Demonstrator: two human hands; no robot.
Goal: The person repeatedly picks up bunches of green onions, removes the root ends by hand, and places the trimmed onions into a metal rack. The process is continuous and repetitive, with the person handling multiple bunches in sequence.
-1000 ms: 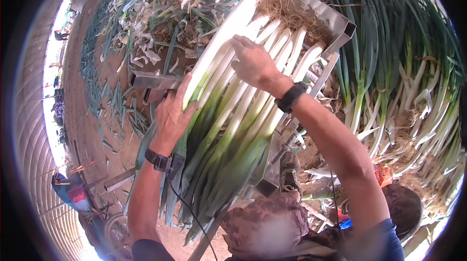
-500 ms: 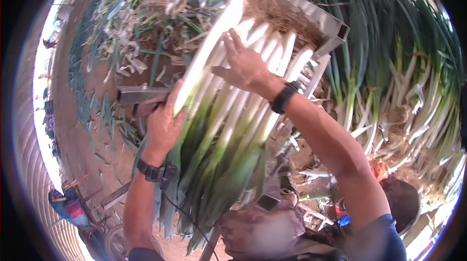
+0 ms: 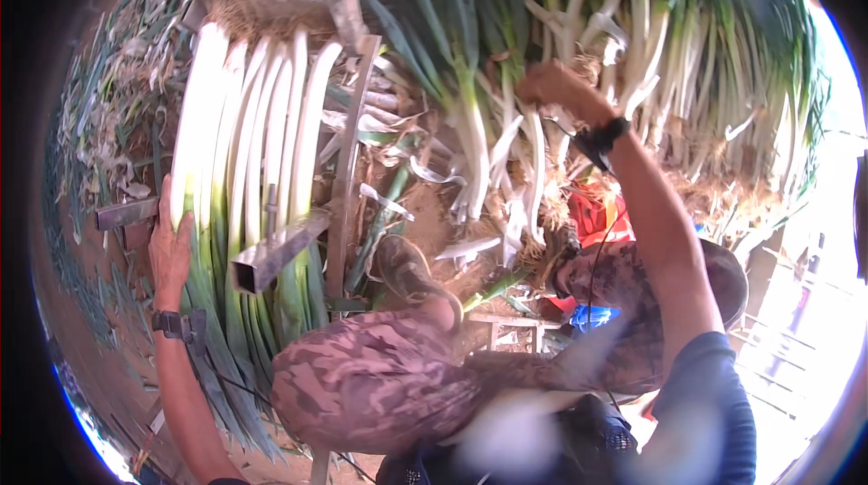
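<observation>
1. Left bare hand [image 3: 170, 245]: fairly flat, fingers extended, thumb slightly apart. Laid along the outer left side of the row of long white-and-green leeks [image 3: 246, 141], about where white turns to green.
2. Right bare hand [image 3: 562, 92]: narrow, fingers curled, blurred. Reached out over the big loose pile of leeks with dark green leaves and rooty white ends [image 3: 651, 51]. Cannot tell whether gripping a stalk.
3. Row of leeks: side by side in the frame at left. Root ends up against the angled grey sheet-metal end stop [image 3: 298, 1], brown roots bunched there. Green leaves running down toward the lower edge.
4. Across the green part of the row, right side: hollow square metal bar [image 3: 280, 254]. Just right of the white stalks: long straight metal rail [image 3: 353, 141]. Left of the row: short dark metal bar [image 3: 127, 214].
5. On left wrist: black band with small clip-on box [image 3: 185, 327]. On right wrist: plain black band [image 3: 601, 143].
6. Below the pile: crumpled orange-red bag [image 3: 597, 214], near camouflage-patterned trousers [image 3: 362, 386].
7. Far left, on the dirt: scattered leaf scraps [image 3: 99, 141], green and pale.
</observation>
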